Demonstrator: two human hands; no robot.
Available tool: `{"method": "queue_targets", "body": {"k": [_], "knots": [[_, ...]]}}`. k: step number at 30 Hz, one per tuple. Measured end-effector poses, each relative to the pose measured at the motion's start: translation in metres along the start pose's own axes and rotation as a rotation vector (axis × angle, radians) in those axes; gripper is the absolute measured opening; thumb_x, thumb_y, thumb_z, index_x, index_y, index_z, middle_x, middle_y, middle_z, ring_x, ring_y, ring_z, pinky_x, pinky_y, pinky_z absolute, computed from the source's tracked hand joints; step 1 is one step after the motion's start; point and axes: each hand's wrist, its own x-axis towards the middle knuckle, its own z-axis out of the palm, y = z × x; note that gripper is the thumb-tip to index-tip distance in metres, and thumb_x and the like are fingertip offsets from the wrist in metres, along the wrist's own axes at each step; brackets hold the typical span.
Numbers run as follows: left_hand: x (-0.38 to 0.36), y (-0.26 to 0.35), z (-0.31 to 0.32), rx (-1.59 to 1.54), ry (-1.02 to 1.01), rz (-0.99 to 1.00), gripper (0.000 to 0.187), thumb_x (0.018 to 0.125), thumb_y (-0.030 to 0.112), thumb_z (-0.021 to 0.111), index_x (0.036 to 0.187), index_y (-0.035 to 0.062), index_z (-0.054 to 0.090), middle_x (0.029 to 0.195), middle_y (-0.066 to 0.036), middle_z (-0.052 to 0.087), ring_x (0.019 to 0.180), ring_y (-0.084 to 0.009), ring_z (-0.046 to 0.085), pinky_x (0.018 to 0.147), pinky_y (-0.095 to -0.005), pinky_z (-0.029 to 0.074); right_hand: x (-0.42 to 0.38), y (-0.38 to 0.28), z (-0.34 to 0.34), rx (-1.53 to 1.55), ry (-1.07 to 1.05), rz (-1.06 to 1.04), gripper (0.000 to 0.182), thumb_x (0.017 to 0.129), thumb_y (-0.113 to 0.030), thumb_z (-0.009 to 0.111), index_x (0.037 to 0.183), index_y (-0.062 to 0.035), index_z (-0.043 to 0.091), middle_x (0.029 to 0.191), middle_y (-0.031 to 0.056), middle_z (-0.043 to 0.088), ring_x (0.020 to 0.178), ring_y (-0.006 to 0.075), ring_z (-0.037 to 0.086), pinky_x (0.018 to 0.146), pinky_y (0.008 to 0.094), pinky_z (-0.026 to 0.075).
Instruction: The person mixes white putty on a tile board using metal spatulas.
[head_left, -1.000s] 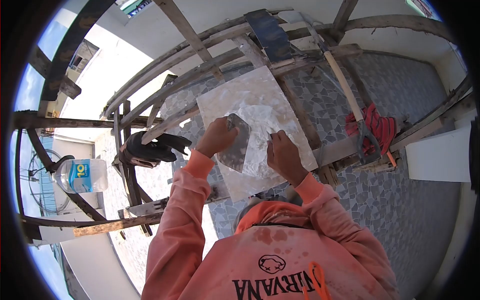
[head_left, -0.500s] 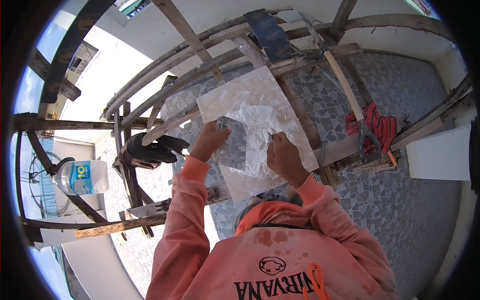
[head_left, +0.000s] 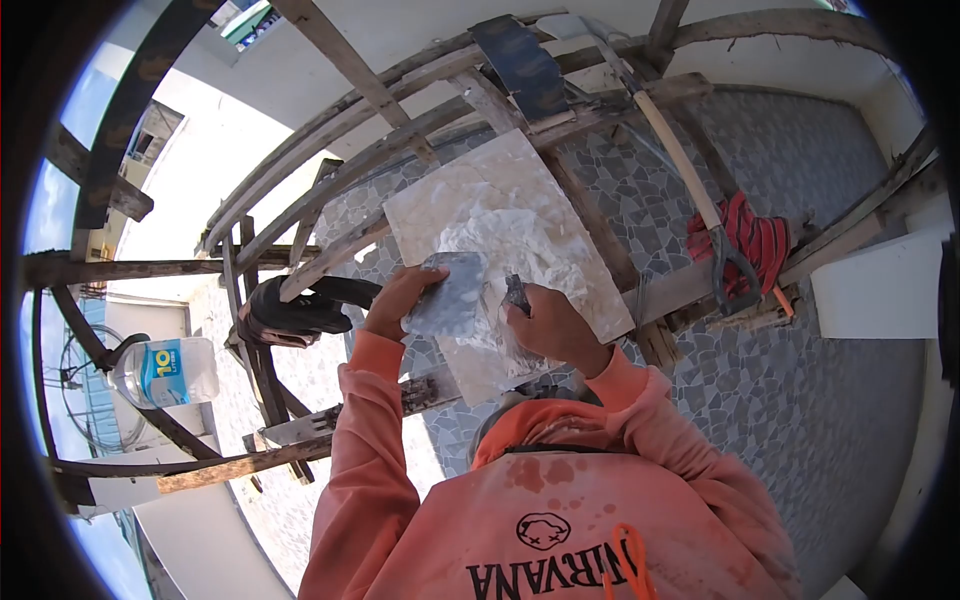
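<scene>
My left hand (head_left: 396,306) grips the near-left edge of a flat grey rectangular plate (head_left: 455,296), thumb on top, and holds it tilted over a board. In my right hand (head_left: 552,326) is a short dark-handled tool (head_left: 517,292); its working end is mostly hidden below the fist. White powdery or pasty material (head_left: 525,243) is heaped and smeared across the middle of the pale square board (head_left: 425,200). Both hands are over the near half of this board, the plate and tool close to the heap.
Wooden beams (head_left: 365,150) frame the board. Dark gloves (head_left: 300,310) hang on a beam at left, near a plastic water jug (head_left: 170,371). To the right are a shovel (head_left: 690,180) and a red striped cloth (head_left: 745,245). A dark sheet (head_left: 520,70) lies at the back.
The plate has tipped flatter and shifted slightly left with my left hand. My right hand has moved left and nearer my body, turning so more of the tool's dark handle shows.
</scene>
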Motion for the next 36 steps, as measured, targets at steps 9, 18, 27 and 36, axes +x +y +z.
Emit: {"method": "queue_targets", "body": {"k": [9,18,27,36], "knots": [[-0.013,-0.005,-0.012,0.173,0.016,-0.014,0.023,0.089,0.023,0.068,0.090,0.0003,0.069,0.079,-0.003,0.066,0.065,-0.0113,0.061,0.061,-0.0258,0.049,0.020,0.035,-0.002,0.035,0.014,0.126,0.028,0.090,-0.022,0.060,0.094,0.0055,0.064,0.080,0.0181,0.067,0.074,0.0300,0.065,0.070,0.0417,0.049],[-0.041,0.012,-0.015,0.364,0.056,0.247,0.028,0.089,0.022,0.066,0.105,-0.0015,0.066,0.083,-0.001,0.066,0.069,-0.0096,0.058,0.063,-0.0262,0.047,0.001,0.030,0.003,-0.690,0.226,-0.447,0.023,0.078,-0.009,0.066,0.101,-0.0074,0.065,0.093,0.0096,0.053,0.088,0.0283,0.056,0.075,0.0402,0.048],[-0.049,0.019,0.023,0.735,0.040,0.454,0.035,0.088,0.023,0.063,0.112,-0.0017,0.062,0.081,-0.013,0.068,0.072,-0.0244,0.065,0.070,-0.0389,0.051,-0.003,0.025,0.005,-0.876,0.244,-0.519,0.019,0.079,-0.012,0.063,0.097,-0.0068,0.064,0.094,0.0098,0.052,0.092,0.0266,0.054,0.080,0.0391,0.044],[-0.023,0.018,0.051,1.275,0.181,0.521,0.028,0.083,0.018,0.055,0.106,0.0026,0.060,0.085,-0.026,0.067,0.083,-0.0485,0.063,0.076,-0.0563,0.049,-0.010,0.025,-0.015,-0.966,0.256,-0.487,0.019,0.078,-0.011,0.065,0.096,-0.0071,0.066,0.094,0.0092,0.052,0.093,0.0260,0.052,0.081,0.0386,0.042]]}}
